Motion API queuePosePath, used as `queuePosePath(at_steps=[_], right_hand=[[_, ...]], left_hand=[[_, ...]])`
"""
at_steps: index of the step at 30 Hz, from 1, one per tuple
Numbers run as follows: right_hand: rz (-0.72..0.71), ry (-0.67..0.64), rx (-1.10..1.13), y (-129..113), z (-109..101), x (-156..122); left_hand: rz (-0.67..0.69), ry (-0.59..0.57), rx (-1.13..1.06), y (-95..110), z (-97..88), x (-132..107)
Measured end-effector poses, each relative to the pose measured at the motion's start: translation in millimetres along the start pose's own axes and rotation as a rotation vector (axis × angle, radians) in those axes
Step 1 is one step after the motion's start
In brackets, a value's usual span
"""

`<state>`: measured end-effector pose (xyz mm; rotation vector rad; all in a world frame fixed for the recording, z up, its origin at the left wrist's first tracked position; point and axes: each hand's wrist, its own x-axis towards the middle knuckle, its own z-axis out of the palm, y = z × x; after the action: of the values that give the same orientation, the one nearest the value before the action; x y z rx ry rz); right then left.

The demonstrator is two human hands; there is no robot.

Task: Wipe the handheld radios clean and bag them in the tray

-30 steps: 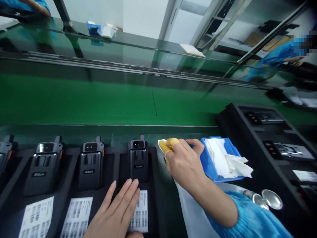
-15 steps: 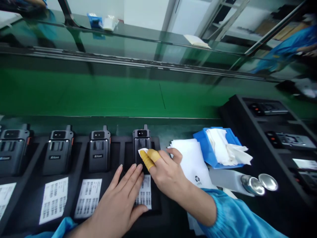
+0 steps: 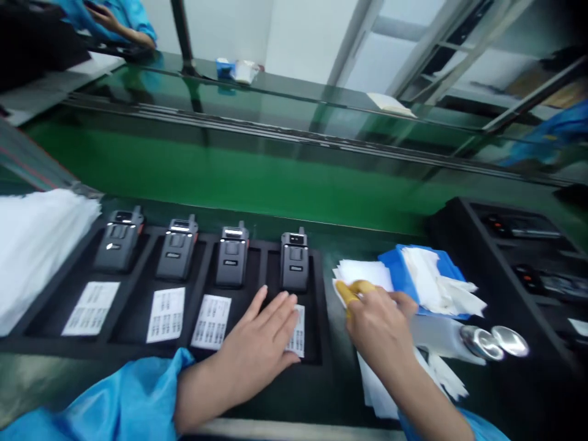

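My left hand lies flat with fingers stretched out. It partly covers a white barcode label sheet in the rightmost compartment of a black tray. Just beyond its fingertips a dark handheld radio with a short antenna lies back side up. My right hand, yellow finger cots on its fingertips, is closed on a white wipe, of which only an edge shows. That hand is over the stack of white sheets, to the right of the tray. More radios lie in the other compartments, each above a label sheet.
A blue box of white wipes stands right of my right hand. Near it lies a translucent bottle with an open metal lid. Another black tray holds devices at the right. White sheets lie far left; a co-worker's arm shows behind.
My right hand has moved right, from the rightmost radio to over the white sheets, with the wipe. My left hand stays flat by the same radio. The view has swung left.
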<state>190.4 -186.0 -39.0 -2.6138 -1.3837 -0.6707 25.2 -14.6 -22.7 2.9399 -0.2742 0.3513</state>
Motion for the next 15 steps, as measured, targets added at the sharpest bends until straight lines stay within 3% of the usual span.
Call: queuePosePath(at_steps=[3,7,11,15], right_hand=[[0.013,-0.008,-0.065,6,-5,-23],[0.053,-0.011,-0.131,11,-3,-48],[0.108,0.060,-0.130,9,4,-63],[0.100,0.234,-0.092,-8,8,-74]], left_hand=[[0.040,0.034,-0.059,8,-18.9,-20],[-0.011,0.142,-0.122,8,-36.5,-59],[-0.110,0.321,-0.213,-5,-36.9,-99],[-0.214,0.437,-0.235,-16,-34.8,-129]])
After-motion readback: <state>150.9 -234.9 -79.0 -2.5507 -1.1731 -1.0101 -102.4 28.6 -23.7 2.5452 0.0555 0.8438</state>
